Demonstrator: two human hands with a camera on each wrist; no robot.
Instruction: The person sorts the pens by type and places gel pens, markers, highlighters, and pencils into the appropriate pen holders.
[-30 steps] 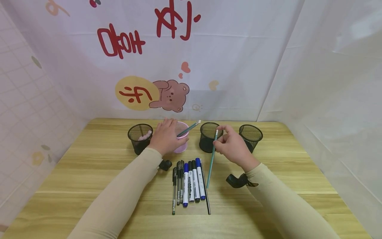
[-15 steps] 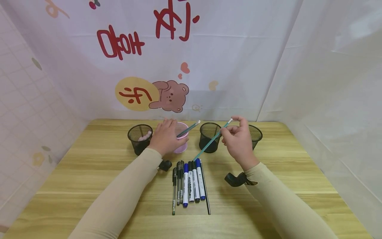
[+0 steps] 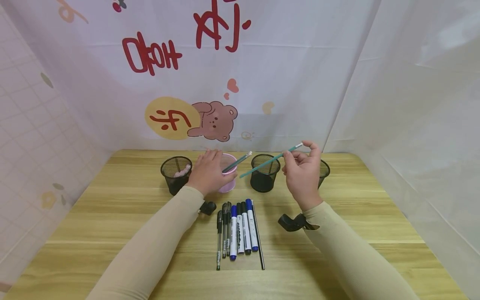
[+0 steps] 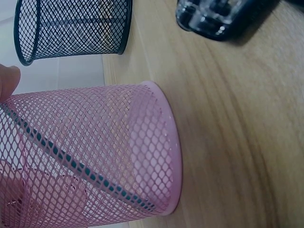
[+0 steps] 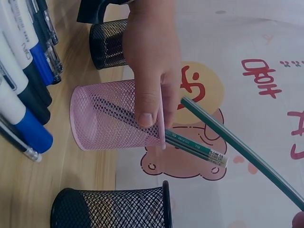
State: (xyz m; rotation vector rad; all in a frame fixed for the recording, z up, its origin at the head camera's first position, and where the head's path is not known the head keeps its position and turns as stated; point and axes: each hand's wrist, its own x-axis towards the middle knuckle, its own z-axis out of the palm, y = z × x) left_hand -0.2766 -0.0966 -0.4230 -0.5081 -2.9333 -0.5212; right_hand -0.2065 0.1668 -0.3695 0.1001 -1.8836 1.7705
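Observation:
My left hand [image 3: 210, 173] grips the rim of a pink mesh pen cup [image 3: 226, 185], its thumb on the near side in the right wrist view. Leaning inside that cup is a green pencil [image 5: 194, 147], its white eraser end sticking out over the rim; whether a second lies with it I cannot tell. My right hand [image 3: 305, 175] pinches another green pencil [image 3: 262, 164] near its eraser end. That pencil slants down to the left in the air, passing in front of the middle black mesh cup [image 3: 262, 183]. Its lower end is close to the pink cup's rim.
Black mesh cups stand left [image 3: 176, 185] and right [image 3: 324, 168], the right one partly behind my right hand. Several markers [image 3: 240, 233] lie in a row on the wooden table, between black-capped pens [image 3: 219, 237] and a dark pencil [image 3: 258, 241]. A printed cloth [image 3: 300, 83] hangs behind.
The pencil in my right hand has swung from near upright to a shallow slant, its lower end rising left toward the pink cup. My right hand moved right and up; the left stayed.

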